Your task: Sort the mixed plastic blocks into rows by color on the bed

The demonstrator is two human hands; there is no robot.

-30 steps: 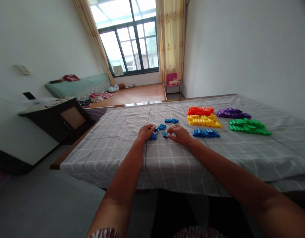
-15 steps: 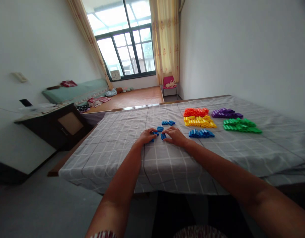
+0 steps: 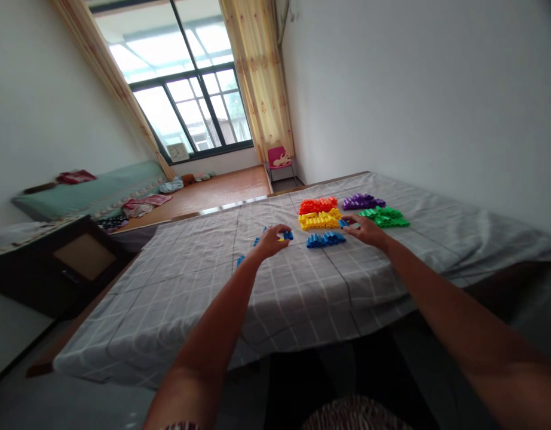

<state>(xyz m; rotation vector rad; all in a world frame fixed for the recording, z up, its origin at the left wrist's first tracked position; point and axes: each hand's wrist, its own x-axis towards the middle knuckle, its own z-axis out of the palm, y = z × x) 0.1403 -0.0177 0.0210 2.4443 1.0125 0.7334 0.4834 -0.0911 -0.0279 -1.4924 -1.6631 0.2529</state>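
Observation:
My left hand [image 3: 272, 240] is closed on a small blue plastic piece [image 3: 288, 235], held between thumb and fingers above the cloth. My right hand [image 3: 364, 230] pinches another small blue piece [image 3: 343, 224] near the right end of the yellow pile. Between the hands lies a row of blue pieces [image 3: 325, 240] on the cloth. A few loose blue pieces [image 3: 240, 260] rest beside and behind my left hand, partly hidden by it. A bit of yellow shows by my left fingers; I cannot make out what it is.
Behind the blue row lie piles of yellow pieces [image 3: 319, 221] and red pieces [image 3: 318, 206]. Purple pieces [image 3: 363, 202] and green pieces [image 3: 385, 217] lie to the right. A grey checked cloth [image 3: 190, 286] covers the table. A dark cabinet [image 3: 55, 269] stands at the left.
Both hands have moved right from the loose blue pieces, each now carrying a blue piece. My right hand has gone past the blue row. The camera view has turned right.

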